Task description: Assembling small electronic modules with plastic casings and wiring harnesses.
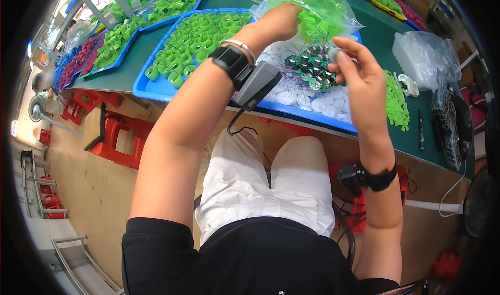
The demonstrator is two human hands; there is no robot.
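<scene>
My left hand (pixel 283 22) reaches to the mouth of a clear plastic bag (pixel 344 15) full of green plastic cups (pixel 311 24). Its fingers are curled and partly hidden, so what they hold does not show. My right hand (pixel 360 66) pinches a small whitish round disc (pixel 334 54) between thumb and fingers. Just left of that hand lies a pile of small green circuit boards with thin wires (pixel 312 68). Beneath and around the boards spread many white round discs (pixel 319 105), all in a blue tray (pixel 219 101). Green cups with wires (pixel 182 55) stand in the tray's left part.
Bright green flat pieces (pixel 397 101) lie on the dark green table (pixel 424 120) at right, near a pen-like tool (pixel 421 129) and a clear bag of white items (pixel 416 58). More trays of green cups (pixel 112 46) stand at far left. A red stool (pixel 122 139) is below.
</scene>
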